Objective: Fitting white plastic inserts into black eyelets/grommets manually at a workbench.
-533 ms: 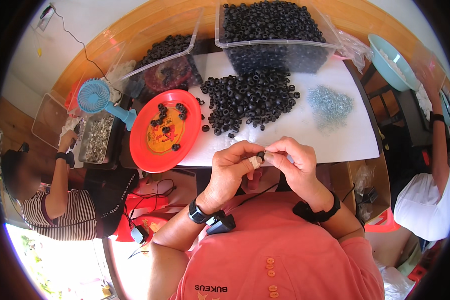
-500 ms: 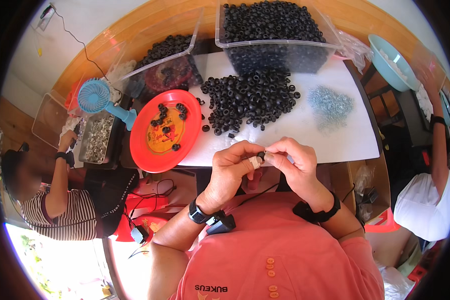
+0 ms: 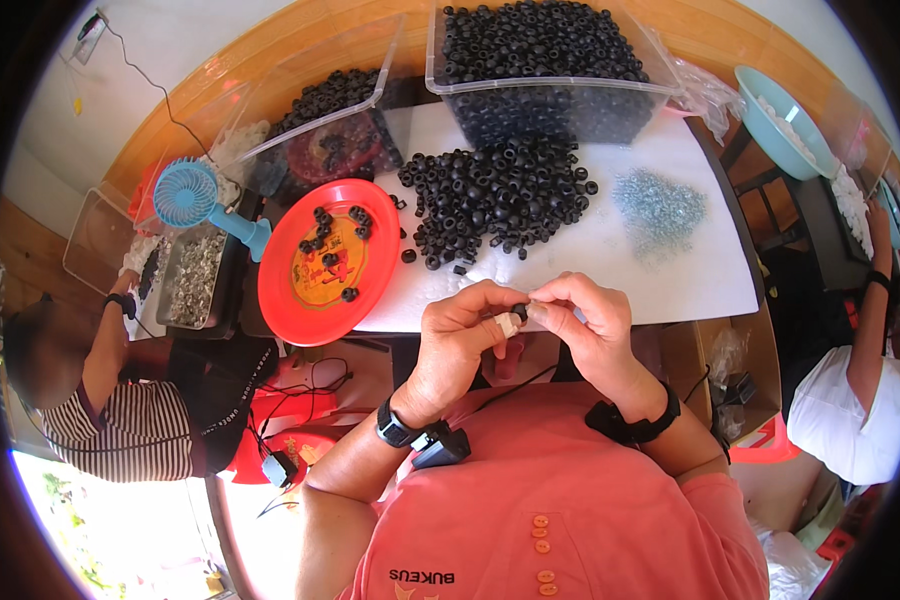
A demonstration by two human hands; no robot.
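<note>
In front of my chest, my left hand [image 3: 452, 345] pinches a small black ring-like part [image 3: 519, 312] between thumb and fingers. A white wrap [image 3: 508, 325] covers the tip of that thumb. My right hand [image 3: 595, 325] meets it there, its thumb and index finger pressed together against the part; anything between them is too small to make out. Beyond both hands, a heap of similar black parts [image 3: 500, 200] lies on the white tabletop sheet [image 3: 620, 290]. To its right is a patch of tiny clear bluish pieces [image 3: 660, 210].
A red plate [image 3: 275, 270] with several black clusters sits left. Behind stand two clear bins, one [image 3: 555, 90] heaped with black parts. A blue handheld fan [image 3: 187, 192] rests by a metal tray [image 3: 192, 275]. Co-workers sit left and right; a blue basin [image 3: 785, 130] is far right.
My hands stay almost in place, fingertips still together at the black part. The left co-worker's head and arm have shifted, and the right co-worker's hand has moved lower.
</note>
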